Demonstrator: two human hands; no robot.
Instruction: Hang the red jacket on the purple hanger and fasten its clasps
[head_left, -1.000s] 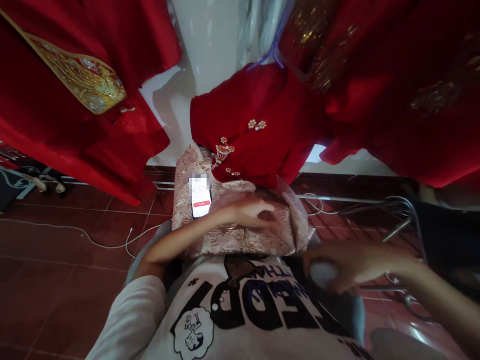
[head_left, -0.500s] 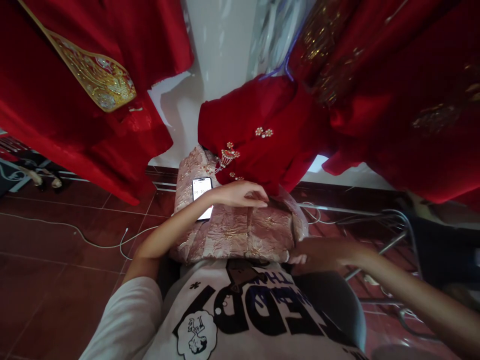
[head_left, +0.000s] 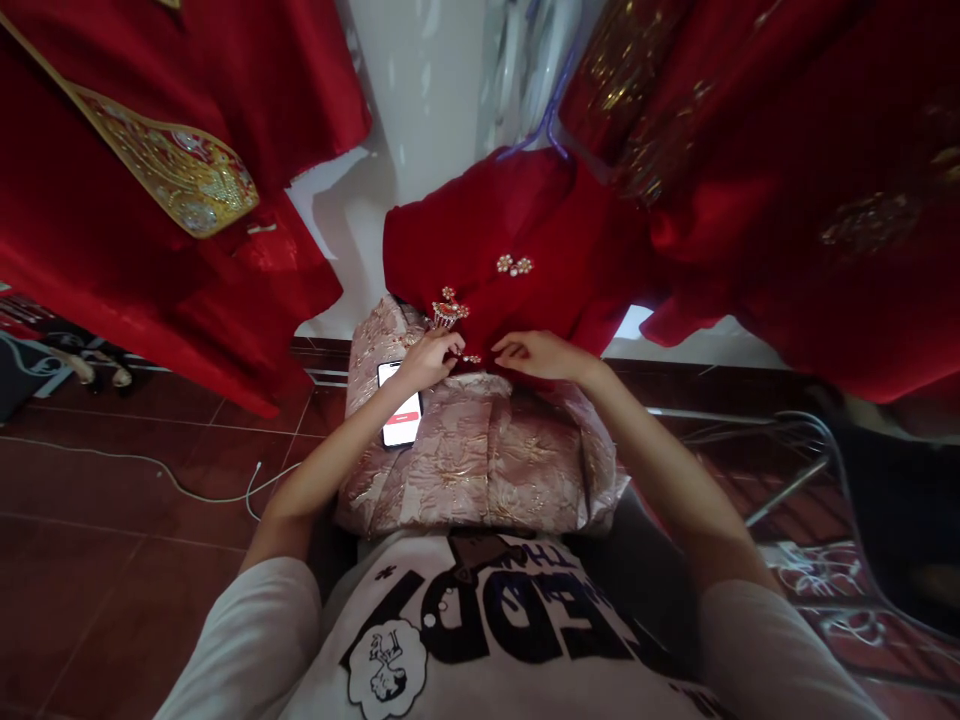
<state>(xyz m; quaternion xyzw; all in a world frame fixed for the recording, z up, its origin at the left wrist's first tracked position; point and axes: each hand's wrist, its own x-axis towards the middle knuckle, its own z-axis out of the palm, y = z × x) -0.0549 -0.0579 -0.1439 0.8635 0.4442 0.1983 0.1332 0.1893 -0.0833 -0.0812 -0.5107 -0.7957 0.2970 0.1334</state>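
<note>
A red garment [head_left: 577, 265] with beaded flower ornaments hangs from a purple hanger [head_left: 551, 120] in front of me, its lower part meeting the pink brocade bundle [head_left: 465, 470] on my lap. My left hand [head_left: 432, 361] is closed, fingertips pinched at the garment beside the tasselled brooch [head_left: 450, 308]. Across from it, my right hand [head_left: 541, 355] has its fingers bent and apart over the red cloth, nothing visible in them. Between both hands lies a small beaded ornament [head_left: 470, 358]. A phone [head_left: 399, 434] rests on the brocade, partly under my left forearm.
Red embroidered clothes [head_left: 300, 90] hang at left, and more red clothing [head_left: 787, 200] hangs at right. White cable [head_left: 187, 492] crosses the tiled floor [head_left: 97, 560]. Clear plastic [head_left: 600, 430] edges the bundle. A metal-framed chair [head_left: 795, 480] stands at right.
My right hand has come up from the bundle's near right corner to the red garment. My left hand has moved left and up towards the tasselled brooch. The phone's display has changed.
</note>
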